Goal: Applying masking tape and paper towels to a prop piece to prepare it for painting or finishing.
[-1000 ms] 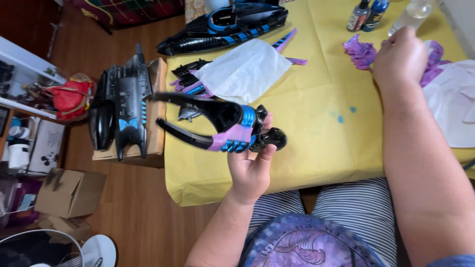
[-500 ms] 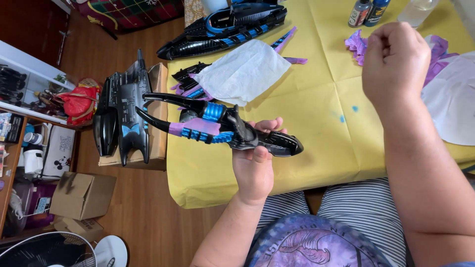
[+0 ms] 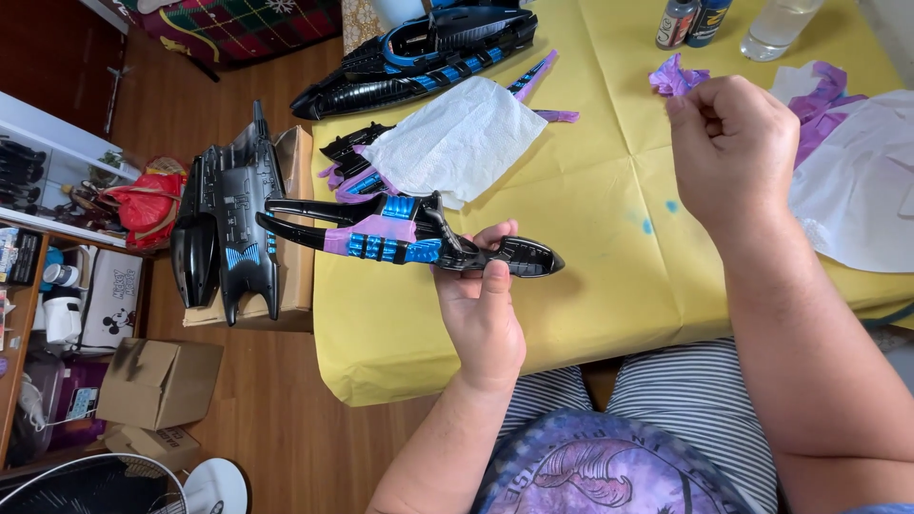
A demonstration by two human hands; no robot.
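Observation:
My left hand [image 3: 481, 305] grips a long black model part [image 3: 400, 236] with metallic blue panels and purple masking tape, held level above the yellow table's near edge, its two prongs pointing left. My right hand [image 3: 733, 152] is raised over the table with fingers curled shut, thumb and forefinger pinched together; whether a scrap of tape is between them I cannot tell. Crumpled purple tape [image 3: 676, 76] lies just beyond it.
On the yellow-covered table [image 3: 609, 209] lie a white paper towel [image 3: 457, 138] over another black part, a big black-and-blue hull [image 3: 419, 52], paint bottles [image 3: 690, 19], a clear cup [image 3: 776, 24], and white sheets [image 3: 857, 181]. A black model body [image 3: 228, 228] rests on a box at left.
My left hand turned the black part flatter and swung it so its nose points right. My right hand lifted off the purple tape pile and drew back toward me, closed.

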